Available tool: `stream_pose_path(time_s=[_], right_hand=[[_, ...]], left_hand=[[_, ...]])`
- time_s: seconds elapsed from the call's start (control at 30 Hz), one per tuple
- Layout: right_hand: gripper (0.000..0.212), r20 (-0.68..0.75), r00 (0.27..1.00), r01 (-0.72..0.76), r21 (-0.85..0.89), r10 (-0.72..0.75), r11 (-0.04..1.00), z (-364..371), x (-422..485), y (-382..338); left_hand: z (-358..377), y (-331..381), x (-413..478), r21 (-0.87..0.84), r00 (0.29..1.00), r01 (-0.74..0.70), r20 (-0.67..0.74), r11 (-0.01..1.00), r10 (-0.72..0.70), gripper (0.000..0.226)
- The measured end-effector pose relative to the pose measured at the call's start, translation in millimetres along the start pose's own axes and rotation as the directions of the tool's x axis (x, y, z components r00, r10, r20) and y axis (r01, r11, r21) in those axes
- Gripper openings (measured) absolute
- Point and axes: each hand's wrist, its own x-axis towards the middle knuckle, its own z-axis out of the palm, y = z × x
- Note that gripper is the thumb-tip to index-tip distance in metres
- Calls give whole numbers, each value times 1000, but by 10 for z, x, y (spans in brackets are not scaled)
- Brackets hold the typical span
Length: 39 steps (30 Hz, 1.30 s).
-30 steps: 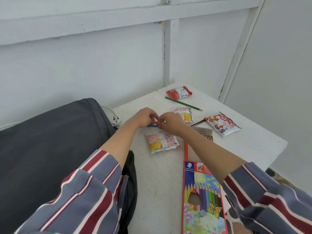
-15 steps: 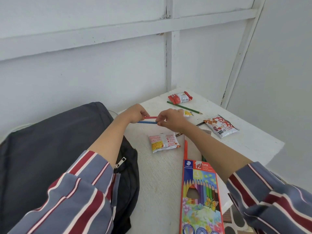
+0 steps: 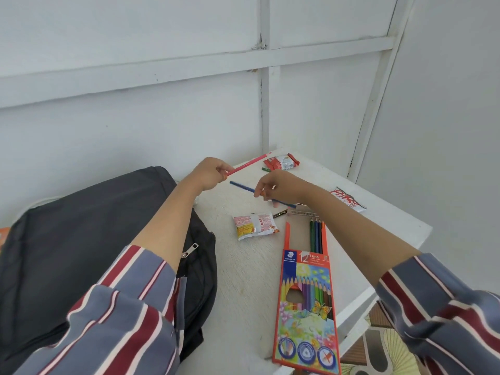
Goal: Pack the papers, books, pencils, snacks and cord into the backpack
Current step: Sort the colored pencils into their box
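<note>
The left grip (image 3: 209,173), at centre frame, pinches a pink pencil (image 3: 249,164) that slants toward the upper right. Just to its right, the right grip (image 3: 278,186) pinches a blue pencil (image 3: 242,186), lower and apart from the pink one. Below them a snack packet (image 3: 255,226) and an open pencil box (image 3: 305,307) lie on the white desk (image 3: 243,288). A dark backpack (image 3: 81,239) fills the lower left, before white walls (image 3: 162,117).

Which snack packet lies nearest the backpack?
The white-and-yellow packet, mid-table; the red packet at the far edge and the red-lettered packet on the right lie farther from the backpack.
</note>
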Motion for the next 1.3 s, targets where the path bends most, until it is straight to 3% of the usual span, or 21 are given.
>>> stream_pose_path(time_s=[0.1, 0.3, 0.47, 0.6, 0.83, 1.03, 1.3], right_hand=[[29, 63, 997, -47, 33, 45, 998, -86, -101, 24], [34, 63, 995, -95, 258, 82, 962, -273, -386, 258], [20, -117, 980, -94, 432, 159, 897, -337, -563, 562], [20, -288, 934, -35, 514, 212, 857, -398, -696, 628], [29, -335, 888, -48, 612, 314, 789, -378, -765, 809], [37, -353, 838, -57, 702, 416, 710, -272, -783, 881], [51, -345, 868, -64, 634, 356, 771, -9, -790, 861]], left_hand=[[86, 92, -61, -91, 1000, 9, 30, 996, -7, 35], [367, 250, -135, -361, 989, 49, 148, 931, 5, 29], [661, 403, -167, -571, 978, 107, 206, 814, 16, 26], [895, 530, -214, -667, 971, 99, 228, 738, 75, 36], [1210, 626, -231, -667, 960, 49, 238, 744, 150, 50], [1318, 656, -223, -603, 953, 23, 255, 797, 165, 47], [1411, 502, -233, -502, 961, 42, 257, 864, 102, 49]])
